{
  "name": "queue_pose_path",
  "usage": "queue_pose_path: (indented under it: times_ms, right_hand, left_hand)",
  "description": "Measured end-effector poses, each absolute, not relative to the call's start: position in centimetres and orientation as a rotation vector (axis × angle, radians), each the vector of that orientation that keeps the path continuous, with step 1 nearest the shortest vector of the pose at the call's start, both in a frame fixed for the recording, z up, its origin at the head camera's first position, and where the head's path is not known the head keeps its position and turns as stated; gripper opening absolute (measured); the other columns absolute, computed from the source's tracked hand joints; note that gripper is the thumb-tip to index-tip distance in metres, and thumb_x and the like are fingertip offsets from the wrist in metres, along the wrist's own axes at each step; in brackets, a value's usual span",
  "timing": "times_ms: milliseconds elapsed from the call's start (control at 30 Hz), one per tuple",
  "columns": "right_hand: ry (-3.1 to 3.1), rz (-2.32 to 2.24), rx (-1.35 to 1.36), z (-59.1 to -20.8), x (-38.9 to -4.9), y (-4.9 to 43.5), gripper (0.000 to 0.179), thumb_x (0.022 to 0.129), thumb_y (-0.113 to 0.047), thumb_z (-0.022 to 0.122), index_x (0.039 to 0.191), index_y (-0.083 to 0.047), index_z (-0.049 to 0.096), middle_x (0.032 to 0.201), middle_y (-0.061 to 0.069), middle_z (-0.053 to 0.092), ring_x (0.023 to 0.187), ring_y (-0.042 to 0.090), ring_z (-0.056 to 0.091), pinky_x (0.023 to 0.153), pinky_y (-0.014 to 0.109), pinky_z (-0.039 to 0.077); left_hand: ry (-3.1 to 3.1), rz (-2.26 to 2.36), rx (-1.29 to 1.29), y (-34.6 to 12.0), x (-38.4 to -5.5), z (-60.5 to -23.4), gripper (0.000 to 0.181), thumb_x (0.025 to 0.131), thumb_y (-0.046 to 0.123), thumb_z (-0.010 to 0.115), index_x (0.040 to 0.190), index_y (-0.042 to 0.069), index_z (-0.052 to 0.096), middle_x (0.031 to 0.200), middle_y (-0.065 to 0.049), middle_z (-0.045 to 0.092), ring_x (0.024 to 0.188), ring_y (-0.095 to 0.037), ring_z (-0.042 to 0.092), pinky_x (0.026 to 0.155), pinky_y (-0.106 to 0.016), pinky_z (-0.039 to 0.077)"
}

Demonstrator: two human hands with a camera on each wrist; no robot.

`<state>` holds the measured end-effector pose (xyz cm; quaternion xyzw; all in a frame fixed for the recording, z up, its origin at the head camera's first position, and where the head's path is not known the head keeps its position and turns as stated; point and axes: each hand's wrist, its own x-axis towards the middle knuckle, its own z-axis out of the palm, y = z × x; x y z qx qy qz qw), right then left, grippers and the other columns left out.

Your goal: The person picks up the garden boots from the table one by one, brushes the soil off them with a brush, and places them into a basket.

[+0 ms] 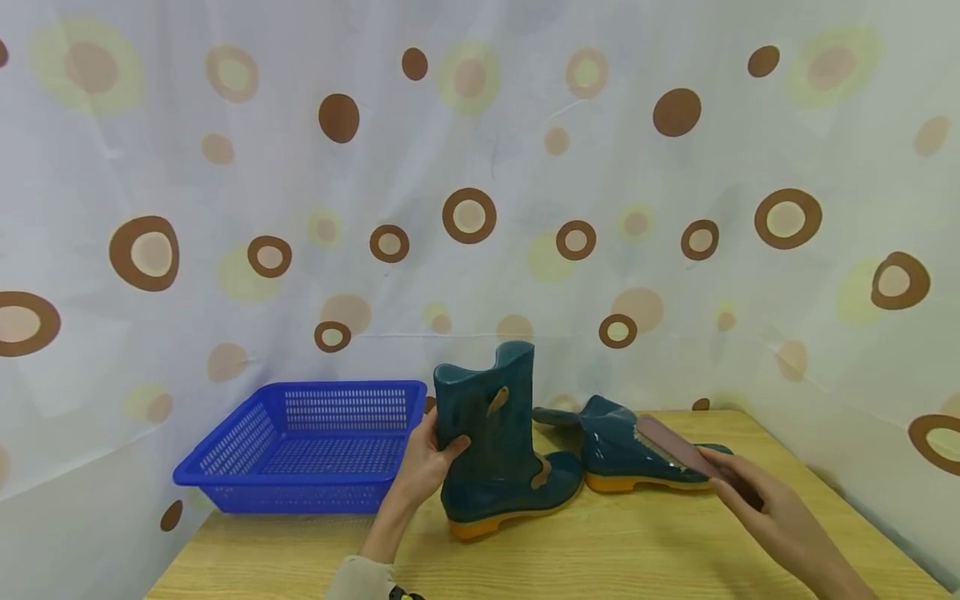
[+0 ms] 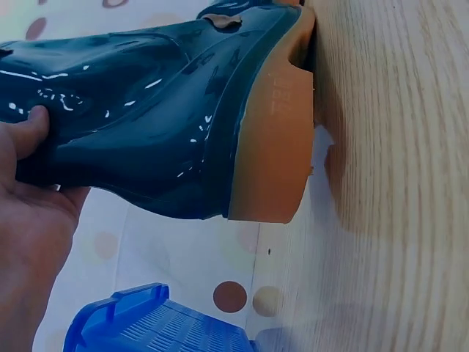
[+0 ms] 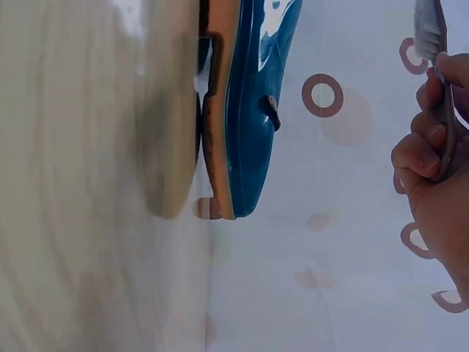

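My left hand point(image 1: 429, 458) grips a dark teal rubber boot point(image 1: 487, 433) by the back of its shaft, the thumb lying across the side. This boot is upright, toe to the right, with brown patches on shaft and instep; the left wrist view shows its orange heel point(image 2: 271, 147) close over the tabletop. My right hand point(image 1: 772, 508) holds a scrub brush point(image 1: 675, 446) by its dull pink handle. Its pale bristles point(image 3: 427, 29) show in the right wrist view. In the head view the brush overlaps a second teal boot point(image 1: 611, 450), whose shaft sags to the left.
A blue plastic basket point(image 1: 300, 482) with slotted walls stands to the left of the boots. Everything rests on a light wooden table point(image 1: 600, 550). Behind it hangs a white sheet point(image 1: 480, 142) patterned with brown and yellow circles.
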<state>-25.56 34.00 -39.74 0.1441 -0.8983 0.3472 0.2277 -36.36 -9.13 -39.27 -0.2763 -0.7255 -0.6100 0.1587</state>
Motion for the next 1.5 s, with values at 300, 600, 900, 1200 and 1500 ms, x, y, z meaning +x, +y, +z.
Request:
queue_pose_path:
  times_ms: [300,600,900,1200,1500]
  right_hand:
    - [-2.277,0.908,0.586,-38.7,-26.1,32.4,0.037,0.097,-0.004,0.060,0.134,-0.007,0.060,0.104,-0.020,0.060,0.073,0.001,0.056,0.055,0.020,0.044]
    - [-2.215,0.872,0.594,-38.0,-26.6,31.0,0.038,0.093,-0.003,0.065,0.131,-0.009,0.063,0.114,-0.026,0.058,0.085,-0.006,0.056,0.062,0.012,0.046]
    - [-2.173,0.831,0.646,-37.0,-27.2,29.7,0.045,0.090,0.001,0.068,0.132,-0.011,0.063,0.119,-0.022,0.059,0.093,-0.009,0.054,0.070,0.006,0.046]
    - [-2.150,0.858,0.707,-36.3,-27.3,28.4,0.046,0.090,0.003,0.067,0.133,-0.012,0.062,0.118,-0.018,0.062,0.090,-0.005,0.055,0.067,0.010,0.046]
    - [-2.103,0.869,0.777,-35.7,-27.7,27.0,0.050,0.087,0.006,0.069,0.134,-0.012,0.062,0.121,-0.013,0.063,0.094,-0.006,0.057,0.073,0.007,0.045]
  left_hand:
    - [-2.051,-1.762,-0.760,-9.3,-36.2,-39.2,0.053,0.092,-0.001,0.065,0.141,0.010,0.050,0.134,-0.016,0.061,0.123,-0.036,0.060,0.101,-0.051,0.051]
    - [-2.049,-1.812,-0.772,-9.0,-35.9,-39.2,0.053,0.092,-0.001,0.065,0.142,0.013,0.051,0.132,-0.015,0.061,0.121,-0.036,0.061,0.098,-0.049,0.053]
    - [-2.053,-1.856,-0.808,-9.4,-35.9,-39.3,0.055,0.091,0.001,0.068,0.141,0.011,0.051,0.134,-0.018,0.060,0.122,-0.038,0.061,0.097,-0.046,0.055]
    - [-2.103,-1.946,-0.847,-10.2,-35.9,-39.2,0.060,0.089,0.005,0.071,0.144,0.010,0.048,0.137,-0.020,0.058,0.122,-0.038,0.061,0.097,-0.046,0.054]
    - [-2.165,-1.955,-0.842,-10.8,-35.8,-39.2,0.062,0.089,0.008,0.073,0.145,0.011,0.046,0.142,-0.019,0.054,0.126,-0.039,0.058,0.102,-0.050,0.050]
